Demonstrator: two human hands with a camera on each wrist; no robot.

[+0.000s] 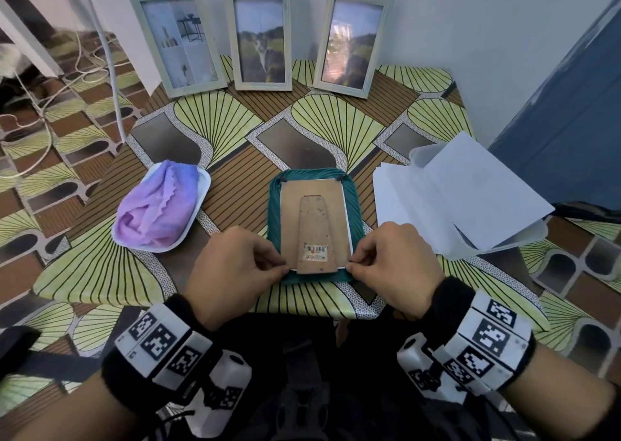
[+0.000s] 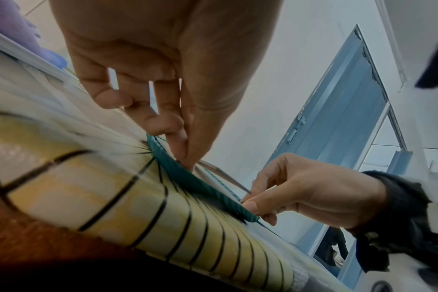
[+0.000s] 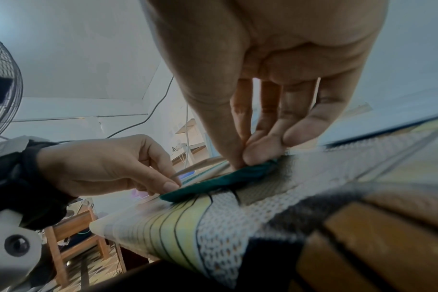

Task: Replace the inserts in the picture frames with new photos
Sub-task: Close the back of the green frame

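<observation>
Your left hand [image 1: 232, 272] and right hand [image 1: 396, 269] sit nearest, each pinching a near corner of the backing board [image 1: 314, 220] on the teal frame [image 1: 353, 202], thumb and fingertips closed at the board's edge. The frame lies face down on the patterned table [image 1: 235, 111], directly between your hands and reaching away from them. A white edge shows around the board, likely the insert. Beyond your fingertips, two dark tabs at the far corners seem to hold the board down. Lift both near corners evenly and only slightly, so the board does not bend; then I would draw it toward you out from under those tabs. Outside your right hand lie white sheets [image 1: 470, 192]; outside your left, a purple cloth [image 1: 158, 205].
</observation>
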